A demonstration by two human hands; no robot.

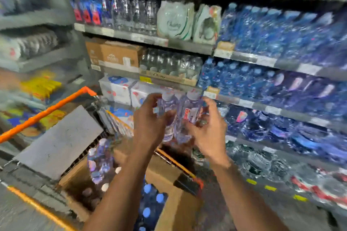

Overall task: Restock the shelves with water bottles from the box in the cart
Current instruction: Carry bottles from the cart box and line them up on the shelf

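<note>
Both hands hold clear water bottles up in front of the shelves, above the cart. My left hand [150, 118] grips one bottle with a white cap [167, 108]. My right hand [210, 129] curls around a second bottle with a red and white label [190, 110]. Below my forearms the open cardboard box [165, 170] sits in the cart [47, 112], with several more bottles [101, 163] inside; only their caps and tops show. The frame is blurred.
Shelves [187, 45] ahead and to the right carry rows of blue-wrapped bottle packs [272, 32], clear bottles [131, 9] and cardboard cases [116, 54]. The cart's orange rail [45, 112] runs at the left. A grey cardboard flap [62, 140] lies over the cart's left side.
</note>
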